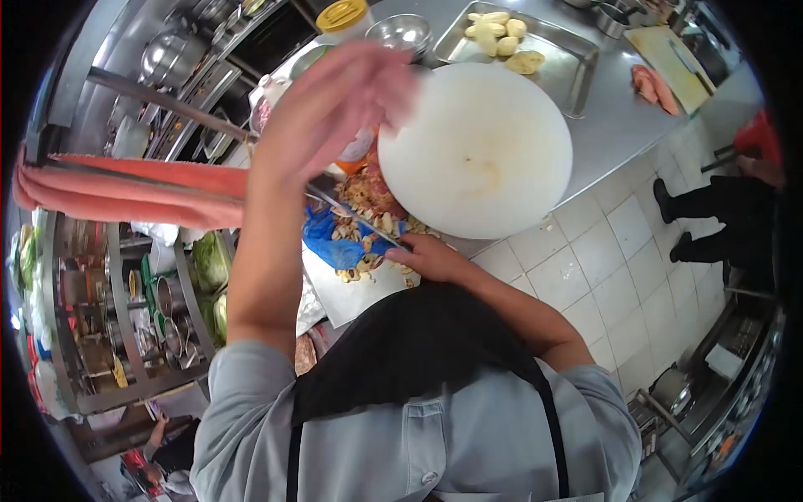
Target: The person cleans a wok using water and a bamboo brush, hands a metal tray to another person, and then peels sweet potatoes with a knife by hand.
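Note:
My left hand (355,105) is raised beside the round white board (477,151), blurred, with its fingers loosely apart and nothing visible in them. Near the board's lower left edge, my right hand (431,255) is closed on a knife (360,219), whose blade points up and left. Under and around the blade lie a pile of chopped pale and reddish food pieces (368,194) and a crumpled blue plastic bag (335,243). A white sheet or board (355,297) is beneath the bag.
A metal tray (569,79) holds several peeled potatoes (502,33), with a steel bowl (400,33) beside it. Pink cloth (134,191) hangs over a rail at left. Another person's dark-clothed legs (715,201) show at right. A person (171,443) is at lower left.

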Tool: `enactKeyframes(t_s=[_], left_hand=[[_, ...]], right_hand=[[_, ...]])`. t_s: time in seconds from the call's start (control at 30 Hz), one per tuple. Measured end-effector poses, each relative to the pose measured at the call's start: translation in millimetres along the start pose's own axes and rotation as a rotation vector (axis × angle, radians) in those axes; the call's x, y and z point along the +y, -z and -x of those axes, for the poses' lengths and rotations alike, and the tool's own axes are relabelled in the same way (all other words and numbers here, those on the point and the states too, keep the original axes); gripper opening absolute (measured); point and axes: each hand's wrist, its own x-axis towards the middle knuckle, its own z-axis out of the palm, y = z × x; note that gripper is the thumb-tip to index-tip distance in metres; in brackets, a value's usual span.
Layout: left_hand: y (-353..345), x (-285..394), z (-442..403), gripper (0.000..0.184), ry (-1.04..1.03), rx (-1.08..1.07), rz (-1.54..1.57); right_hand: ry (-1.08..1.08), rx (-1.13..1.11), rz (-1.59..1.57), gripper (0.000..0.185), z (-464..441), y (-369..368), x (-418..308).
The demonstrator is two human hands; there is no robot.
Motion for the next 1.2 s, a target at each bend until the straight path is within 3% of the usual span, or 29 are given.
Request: enactKeyframes(t_s=[0.07, 0.13, 0.2, 0.27, 0.33, 0.4, 0.5, 0.6, 0.7, 0.8, 0.9, 1.0, 1.17, 1.2], left_hand=[[17.4, 24.6, 72.7, 0.036, -0.113, -0.258, -0.022], [35.0, 19.4, 127.5, 0.031, 0.03, -0.149, -0.127], [47.4, -5.3, 173.4, 0.026, 0.392, 0.321, -0.26], [73.6, -67.2, 178.5, 0.024, 0.51, 0.461, -0.559], [80.3, -122.8, 170.8, 0.035, 0.402, 0.556, -0.673], [89.8, -162.7, 159.7, 0.052, 0.19, 0.428, -0.996], [88.7, -170.2, 147.3, 0.062, 0.249, 0.29, -1.221], [79.9, -153.3, 145.5, 0.063, 0.458, 0.249, -1.385], [87.0, -155.2, 155.0, 0.066, 0.422, 0.252, -1.244], [90.8, -153.6, 168.4, 0.064, 0.37, 0.334, -1.348], [62.1, -103.3, 182.1, 0.069, 0.429, 0.475, -1.266], [52.0, -94.5, 213.7, 0.069, 0.317, 0.601, -0.99], [37.0, -123.8, 254.2, 0.046, 0.468, 0.731, 0.215], [34.6, -129.1, 260.3, 0.048, 0.488, 0.68, 0.392]], right_hand=[[-0.042, 0.003, -0.05, 0.058, 5.1, 3.5, -7.7], [-0.024, 0.024, -0.102, 0.057, 9.9, 4.8, -9.8], [0.014, 0.054, -0.14, 0.055, 16.4, 0.8, -7.4], [-0.023, 0.091, -0.132, 0.053, 21.6, -2.8, -6.5], [-0.082, 0.133, -0.146, 0.052, 23.0, -3.3, -7.2], [-0.133, 0.173, -0.216, 0.05, 22.9, -4.8, -5.7], [-0.146, 0.231, -0.238, 0.048, 24.4, -6.3, -10.9], [-0.133, 0.283, -0.311, 0.046, 29.3, -11.3, -10.6], [-0.117, 0.297, -0.36, 0.043, 33.8, -15.7, -7.6], [-0.093, 0.333, -0.302, 0.041, 39.6, -17.0, -10.3], [-0.064, 0.347, -0.249, 0.04, 43.2, -16.0, -23.1], [0.038, 0.319, -0.172, 0.043, 39.2, -15.3, -26.1], [0.034, 0.249, -0.002, 0.052, 22.0, -14.0, -42.3], [0.038, 0.246, 0.032, 0.054, 18.2, -13.1, -43.2]])
